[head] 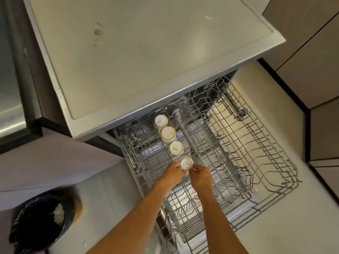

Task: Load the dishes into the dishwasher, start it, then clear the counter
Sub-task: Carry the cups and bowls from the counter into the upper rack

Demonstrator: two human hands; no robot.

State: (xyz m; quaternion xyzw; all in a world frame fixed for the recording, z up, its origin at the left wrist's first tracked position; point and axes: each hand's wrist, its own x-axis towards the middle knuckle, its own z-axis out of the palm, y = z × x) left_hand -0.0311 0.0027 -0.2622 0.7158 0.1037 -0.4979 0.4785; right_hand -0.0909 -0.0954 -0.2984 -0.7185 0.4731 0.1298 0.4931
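The dishwasher's upper rack (238, 153) is pulled out under the white counter (137, 52). Three white cups stand upside down in a row along its left side: the far cup (161, 121), the middle cup (168, 133) and the near cup (176, 148). A fourth white cup (186, 163) is upside down at the near end of that row. My left hand (172, 174) grips it from the left and my right hand (200, 176) pinches its right side. The lower rack (185, 213) shows beneath my forearms.
A bin lined with a dark bag (42, 220) stands on the floor at lower left. A steel appliance front (11, 79) is at far left. Brown cabinet doors (311, 61) line the right side. The right half of the upper rack holds only bare wire prongs.
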